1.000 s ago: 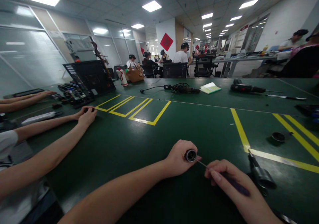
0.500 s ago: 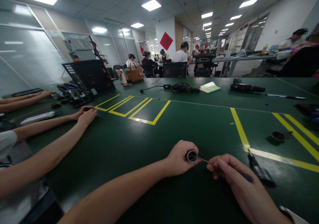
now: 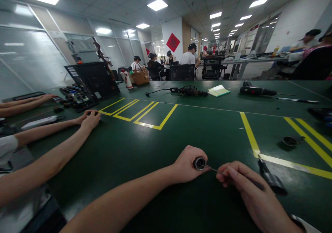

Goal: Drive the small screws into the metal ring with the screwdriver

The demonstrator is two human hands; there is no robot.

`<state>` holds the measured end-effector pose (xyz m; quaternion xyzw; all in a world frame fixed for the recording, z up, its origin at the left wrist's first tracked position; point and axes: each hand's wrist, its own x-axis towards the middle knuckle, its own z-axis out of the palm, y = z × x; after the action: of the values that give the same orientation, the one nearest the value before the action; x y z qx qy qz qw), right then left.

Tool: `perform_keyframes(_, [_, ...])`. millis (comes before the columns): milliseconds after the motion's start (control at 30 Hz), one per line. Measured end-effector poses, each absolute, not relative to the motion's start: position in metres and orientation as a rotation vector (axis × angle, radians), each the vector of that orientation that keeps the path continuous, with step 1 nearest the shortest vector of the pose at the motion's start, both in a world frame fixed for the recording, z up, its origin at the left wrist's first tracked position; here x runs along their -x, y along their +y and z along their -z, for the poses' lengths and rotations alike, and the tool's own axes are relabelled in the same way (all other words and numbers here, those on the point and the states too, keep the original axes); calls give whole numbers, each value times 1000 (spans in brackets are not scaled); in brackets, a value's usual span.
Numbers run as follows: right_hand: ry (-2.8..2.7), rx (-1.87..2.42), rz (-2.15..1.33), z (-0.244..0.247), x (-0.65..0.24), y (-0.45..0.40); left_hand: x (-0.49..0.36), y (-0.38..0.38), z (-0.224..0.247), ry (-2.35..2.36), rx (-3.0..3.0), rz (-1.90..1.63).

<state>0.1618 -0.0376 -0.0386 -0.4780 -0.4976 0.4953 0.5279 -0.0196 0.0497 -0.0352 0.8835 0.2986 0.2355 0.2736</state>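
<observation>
My left hand (image 3: 188,164) is wrapped around a dark cylindrical part (image 3: 199,163) whose round, metal-rimmed opening faces me. In my right hand (image 3: 246,183) is a screwdriver (image 3: 217,170), its thin shaft reaching to the mouth of the cylinder; most of its handle is hidden by my fingers. Just beyond my right hand a black cone-shaped part (image 3: 275,184) lies on the green table (image 3: 160,146). Farther right rests a small dark cup-shaped part (image 3: 289,141) with a stub on its side.
Yellow tape (image 3: 249,134) marks the tabletop. A cordless drill (image 3: 258,90), a notepad (image 3: 219,90) and a cabled black device (image 3: 190,91) lie along the back. At left, a co-worker's hands (image 3: 90,119) rest near a dark panel (image 3: 93,82) and a white power strip (image 3: 40,122).
The screwdriver's shaft and my right hand have shifted slightly, and the cylinder has turned a little in my left hand. The table items stay in place.
</observation>
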Motion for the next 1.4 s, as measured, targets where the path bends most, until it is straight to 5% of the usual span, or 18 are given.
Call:
perform_keyframes(367, [-1497, 1227, -844, 31, -162, -47, 21, 50, 37, 823, -2501, -561])
perform_keyframes(1400, [-1577, 1276, -892, 34, -165, -47, 20, 51, 39, 852, -2404, -605])
